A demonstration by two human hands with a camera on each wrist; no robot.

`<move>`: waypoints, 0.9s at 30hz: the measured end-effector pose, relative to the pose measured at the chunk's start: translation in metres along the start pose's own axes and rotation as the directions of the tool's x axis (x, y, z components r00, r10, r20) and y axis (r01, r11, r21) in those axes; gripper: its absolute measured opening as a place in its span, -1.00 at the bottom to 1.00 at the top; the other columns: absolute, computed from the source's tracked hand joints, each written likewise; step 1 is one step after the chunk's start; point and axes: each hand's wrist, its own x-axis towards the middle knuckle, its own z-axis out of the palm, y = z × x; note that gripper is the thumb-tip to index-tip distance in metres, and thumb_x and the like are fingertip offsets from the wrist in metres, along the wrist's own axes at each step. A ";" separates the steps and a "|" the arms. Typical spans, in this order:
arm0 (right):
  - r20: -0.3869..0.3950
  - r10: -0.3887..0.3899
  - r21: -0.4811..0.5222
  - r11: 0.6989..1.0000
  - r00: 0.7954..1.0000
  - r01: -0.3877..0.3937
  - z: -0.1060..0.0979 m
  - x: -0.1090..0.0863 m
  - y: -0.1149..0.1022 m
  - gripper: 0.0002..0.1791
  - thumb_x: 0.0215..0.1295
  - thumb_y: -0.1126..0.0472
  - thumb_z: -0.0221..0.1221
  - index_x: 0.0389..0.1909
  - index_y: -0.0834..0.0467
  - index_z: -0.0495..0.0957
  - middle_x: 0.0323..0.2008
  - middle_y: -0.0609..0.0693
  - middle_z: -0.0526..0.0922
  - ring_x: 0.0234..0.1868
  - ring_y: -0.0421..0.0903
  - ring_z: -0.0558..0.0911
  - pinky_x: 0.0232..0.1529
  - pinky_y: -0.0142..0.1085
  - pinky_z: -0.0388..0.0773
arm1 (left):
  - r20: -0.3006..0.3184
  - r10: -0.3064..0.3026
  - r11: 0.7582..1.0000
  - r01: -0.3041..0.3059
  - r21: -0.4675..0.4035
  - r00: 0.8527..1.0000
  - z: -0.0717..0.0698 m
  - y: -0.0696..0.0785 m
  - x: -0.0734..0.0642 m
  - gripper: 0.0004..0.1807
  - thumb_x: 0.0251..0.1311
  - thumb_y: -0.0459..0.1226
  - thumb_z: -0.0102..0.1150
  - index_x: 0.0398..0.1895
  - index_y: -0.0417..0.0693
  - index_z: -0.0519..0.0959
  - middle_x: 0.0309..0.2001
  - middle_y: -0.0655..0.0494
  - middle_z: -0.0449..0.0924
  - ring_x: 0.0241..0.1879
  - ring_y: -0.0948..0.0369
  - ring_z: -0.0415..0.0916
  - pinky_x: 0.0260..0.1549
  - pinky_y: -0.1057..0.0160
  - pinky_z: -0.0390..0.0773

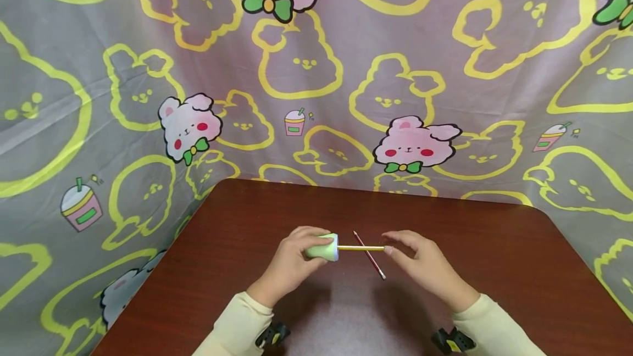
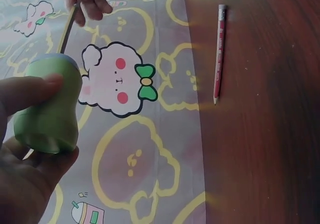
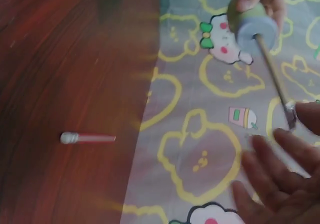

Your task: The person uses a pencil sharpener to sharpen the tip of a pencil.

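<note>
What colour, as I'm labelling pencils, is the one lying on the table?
The pencil is mostly red, clearest in the left wrist view.

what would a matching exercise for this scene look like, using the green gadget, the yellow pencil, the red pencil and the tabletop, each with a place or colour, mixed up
Things:
1. green gadget
2. yellow pencil
3. red pencil
4. tabletop

Places and colours:
A. lying flat, held by neither hand
B. gripped in the left hand
C. dark reddish brown
D. one end in a hole, the other beside the right hand's thumb

Right pairs: 1-B, 2-D, 3-A, 4-C
</note>
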 end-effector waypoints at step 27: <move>-0.320 -0.644 -0.208 0.763 0.695 0.612 0.014 0.001 0.011 -0.63 0.40 -0.03 0.07 -0.33 0.16 0.68 -0.35 -0.13 0.62 -0.32 -0.20 0.54 -0.28 -0.50 0.45 | 0.123 -0.218 0.962 0.234 -0.137 0.968 -0.006 0.006 0.003 -0.54 -0.18 -0.53 0.42 -0.09 -0.15 0.69 -0.04 0.04 0.64 0.03 0.05 0.53 -0.06 0.33 0.52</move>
